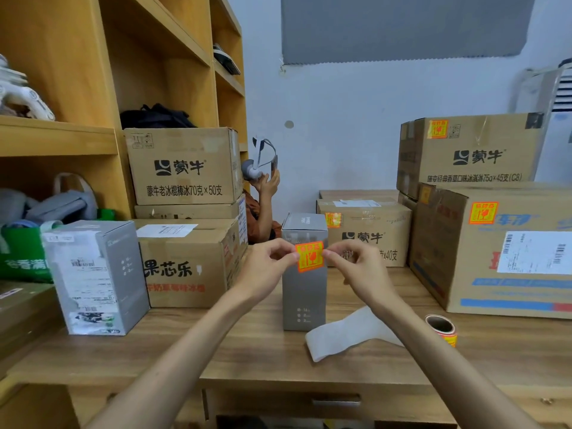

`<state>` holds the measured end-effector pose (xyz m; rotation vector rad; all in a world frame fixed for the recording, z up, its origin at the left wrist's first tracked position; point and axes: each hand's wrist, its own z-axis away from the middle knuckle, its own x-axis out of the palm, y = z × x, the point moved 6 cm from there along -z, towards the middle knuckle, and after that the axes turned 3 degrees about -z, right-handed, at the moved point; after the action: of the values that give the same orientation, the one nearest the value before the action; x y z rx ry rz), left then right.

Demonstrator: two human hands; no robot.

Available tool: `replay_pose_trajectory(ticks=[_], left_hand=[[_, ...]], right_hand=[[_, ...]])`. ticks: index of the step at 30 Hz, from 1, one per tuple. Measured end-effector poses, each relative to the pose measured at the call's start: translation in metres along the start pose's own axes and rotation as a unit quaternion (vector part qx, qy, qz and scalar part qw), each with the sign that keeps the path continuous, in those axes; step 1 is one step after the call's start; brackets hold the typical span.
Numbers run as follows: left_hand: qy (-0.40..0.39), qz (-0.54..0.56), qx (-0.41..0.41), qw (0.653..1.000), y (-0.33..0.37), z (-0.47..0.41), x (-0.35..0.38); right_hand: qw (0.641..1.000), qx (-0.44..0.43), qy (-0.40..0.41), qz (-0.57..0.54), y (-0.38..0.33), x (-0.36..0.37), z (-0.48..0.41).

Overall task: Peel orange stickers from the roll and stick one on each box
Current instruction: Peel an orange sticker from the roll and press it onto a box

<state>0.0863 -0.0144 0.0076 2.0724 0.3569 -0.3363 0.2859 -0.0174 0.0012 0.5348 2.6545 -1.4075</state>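
Hands (269, 261) (356, 264) pinch orange sticker (309, 256) against grey box (305, 292).

Pale wall (371, 119) with a grey panel (402, 26) — wooden shelving (62, 134) left, wooden desk (266, 363) below.

A stockroom or packing office: brown printed cardboard cartons (184, 166) stacked on a wooden bench (266, 357), beside tall light-wood shelving (62, 136)

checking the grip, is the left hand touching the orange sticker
Touching. The head view shows the left hand pinching the left edge of the orange sticker, with the right hand pinching its right edge.
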Motion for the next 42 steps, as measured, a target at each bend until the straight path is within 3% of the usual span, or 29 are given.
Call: replay_pose_trajectory(ticks=[6, 10, 16, 23, 42], left_hand=[[0.021, -0.098, 0.028, 0.995, -0.006, -0.003, -0.012], [0.072, -0.167, 0.110, 0.977, 0.000, -0.004, -0.017], [0.087, -0.174, 0.143, 0.970, -0.007, -0.023, -0.016], [0.099, -0.145, 0.134, 0.975, -0.015, -0.027, -0.017], [0.140, -0.200, 0.137, 0.960, -0.008, -0.029, -0.012]], right_hand=[[1.000, -0.006, -0.006, 0.005, -0.002, 0.014, -0.004], [0.982, -0.120, 0.015, 0.144, -0.018, 0.018, -0.006], [0.967, -0.182, 0.012, 0.181, -0.021, 0.029, -0.024], [0.976, -0.148, 0.012, 0.162, -0.009, 0.035, -0.030], [0.961, -0.182, 0.070, 0.194, -0.009, 0.044, -0.032]])
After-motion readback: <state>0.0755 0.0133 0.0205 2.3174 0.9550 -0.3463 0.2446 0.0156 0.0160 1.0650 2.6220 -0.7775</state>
